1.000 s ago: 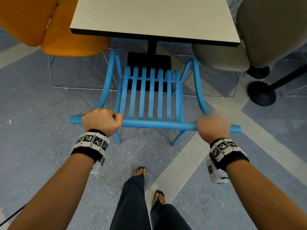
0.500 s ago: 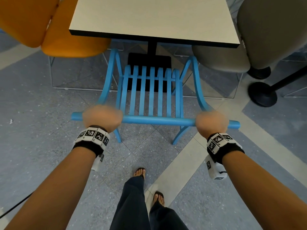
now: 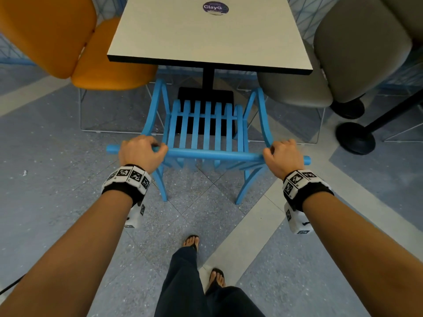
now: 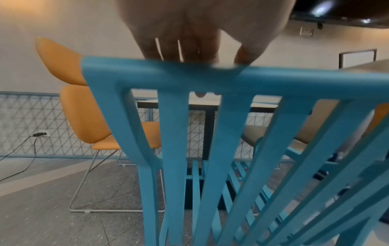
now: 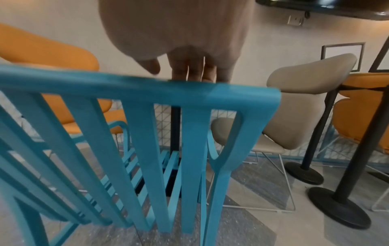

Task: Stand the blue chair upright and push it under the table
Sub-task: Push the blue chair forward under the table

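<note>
Hands grip blue chair top rail; front legs hidden under table.

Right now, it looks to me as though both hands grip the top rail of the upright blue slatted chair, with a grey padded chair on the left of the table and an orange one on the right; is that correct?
Not quite: the two side chairs are swapped. The head view shows the orange padded chair left of the white square table and the grey padded chair on its right. The left hand and right hand do grip the top rail of the upright blue slatted chair.

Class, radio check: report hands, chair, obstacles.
Left hand and right hand grip top rail. Blue chair upright, front under table. Table base ahead, touching or not unclear.
</note>
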### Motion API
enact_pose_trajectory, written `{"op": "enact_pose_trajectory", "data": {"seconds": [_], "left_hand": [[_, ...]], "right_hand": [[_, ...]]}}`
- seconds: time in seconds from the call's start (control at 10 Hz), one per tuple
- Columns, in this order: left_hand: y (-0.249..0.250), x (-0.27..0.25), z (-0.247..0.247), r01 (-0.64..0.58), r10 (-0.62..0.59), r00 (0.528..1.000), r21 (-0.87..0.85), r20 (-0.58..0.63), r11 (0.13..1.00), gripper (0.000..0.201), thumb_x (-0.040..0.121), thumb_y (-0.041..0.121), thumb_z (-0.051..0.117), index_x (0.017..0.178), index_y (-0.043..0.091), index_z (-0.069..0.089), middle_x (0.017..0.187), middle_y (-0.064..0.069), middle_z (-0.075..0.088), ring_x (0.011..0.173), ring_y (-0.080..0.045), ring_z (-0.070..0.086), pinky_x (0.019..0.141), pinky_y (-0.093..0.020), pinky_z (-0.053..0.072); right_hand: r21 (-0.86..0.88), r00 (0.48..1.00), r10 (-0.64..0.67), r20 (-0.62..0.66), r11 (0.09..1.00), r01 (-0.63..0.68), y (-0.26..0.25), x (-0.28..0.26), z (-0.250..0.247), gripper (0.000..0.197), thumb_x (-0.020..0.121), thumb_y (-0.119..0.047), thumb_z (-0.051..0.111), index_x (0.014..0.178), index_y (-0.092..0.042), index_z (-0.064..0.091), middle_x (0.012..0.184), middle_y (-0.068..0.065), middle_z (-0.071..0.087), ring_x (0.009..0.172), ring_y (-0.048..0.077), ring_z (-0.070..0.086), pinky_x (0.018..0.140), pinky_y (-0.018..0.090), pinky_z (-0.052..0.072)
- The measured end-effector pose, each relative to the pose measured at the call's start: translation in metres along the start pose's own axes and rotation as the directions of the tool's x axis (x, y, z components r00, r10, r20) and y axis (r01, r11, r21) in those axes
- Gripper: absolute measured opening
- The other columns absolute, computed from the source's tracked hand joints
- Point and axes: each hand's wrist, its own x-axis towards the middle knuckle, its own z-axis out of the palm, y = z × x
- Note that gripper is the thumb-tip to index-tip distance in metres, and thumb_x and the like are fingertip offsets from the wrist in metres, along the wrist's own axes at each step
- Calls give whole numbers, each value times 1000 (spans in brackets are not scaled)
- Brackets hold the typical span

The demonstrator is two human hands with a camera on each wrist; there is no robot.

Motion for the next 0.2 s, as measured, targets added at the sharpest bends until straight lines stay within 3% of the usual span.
{"op": "enact_pose_trajectory", "data": {"seconds": [0.1, 0.2], "left_hand": [[9, -21, -10, -21, 18, 998, -59, -59, 998, 22, 83, 32, 58, 93, 14, 67, 98, -12, 69, 84, -32, 61, 77, -39, 48], [17, -46, -15, 12, -24, 997, -148, -73, 989, 21, 84, 29, 60, 98, 15, 65, 108, -11, 67, 94, -32, 61, 77, -38, 49]], "right_hand": [[-14, 997, -70, -17, 997, 70, 2, -15, -14, 34, 84, -29, 45, 84, 0, 62, 88, 20, 61, 94, 34, 47, 76, 40, 42], [-37, 992, -107, -65, 994, 104, 10, -37, -18, 32, 83, -29, 49, 97, -4, 62, 100, 18, 62, 99, 34, 47, 84, 45, 41]]}}
